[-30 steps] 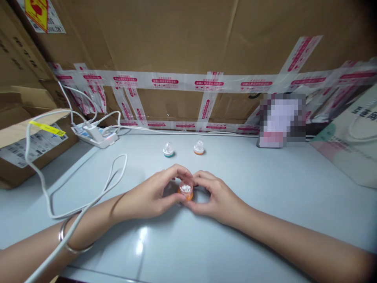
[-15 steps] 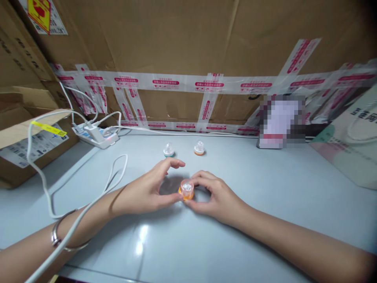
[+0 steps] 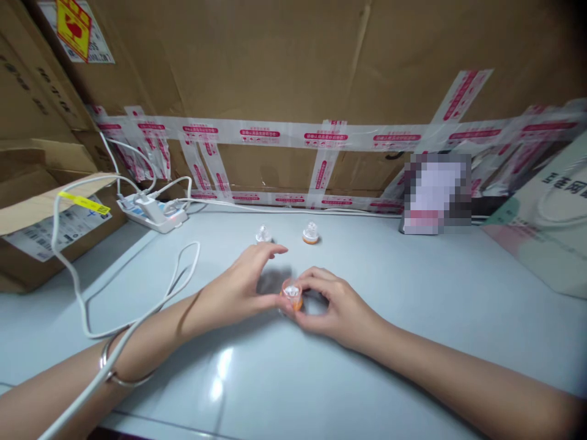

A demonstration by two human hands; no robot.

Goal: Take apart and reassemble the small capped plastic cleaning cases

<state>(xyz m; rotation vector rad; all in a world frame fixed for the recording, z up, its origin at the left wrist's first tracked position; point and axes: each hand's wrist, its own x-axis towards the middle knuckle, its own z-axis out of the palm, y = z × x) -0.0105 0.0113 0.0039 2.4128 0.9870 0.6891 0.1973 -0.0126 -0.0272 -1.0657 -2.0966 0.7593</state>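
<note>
The small orange-based piece (image 3: 292, 296) sits on the table (image 3: 389, 281), in its middle stretch, well in from the far edge and from the near edge. It is squat and round, so it has no marked long axis lying sideways; the line through its orange base and clear collar stands roughly upright, with the round clear rim facing up and a whitish part showing inside it. Any slight tilt is too small to tell.

The right hand (image 3: 328, 299) grips it from the right, fingertips on its far right side and thumb at its near side. The left hand (image 3: 247, 281) has its thumb against the near left side, while its fingers stand apart from the thumb, reaching past the piece toward the far edge without closing on it.

Nearer the far edge stand two clear-topped pieces, both pointing up with their narrower ends on top: one with an orange base (image 3: 310, 233), and another (image 3: 263, 233) whose base is partly hidden behind the left hand.

A bracelet (image 3: 105, 354) circles the left wrist, and a white cable (image 3: 76, 404) crosses in front of that forearm. Toward the table's far left corner lies a power strip (image 3: 172, 221), beside an open carton (image 3: 59, 229). A large taped box (image 3: 266, 61) rises along the far edge
</note>
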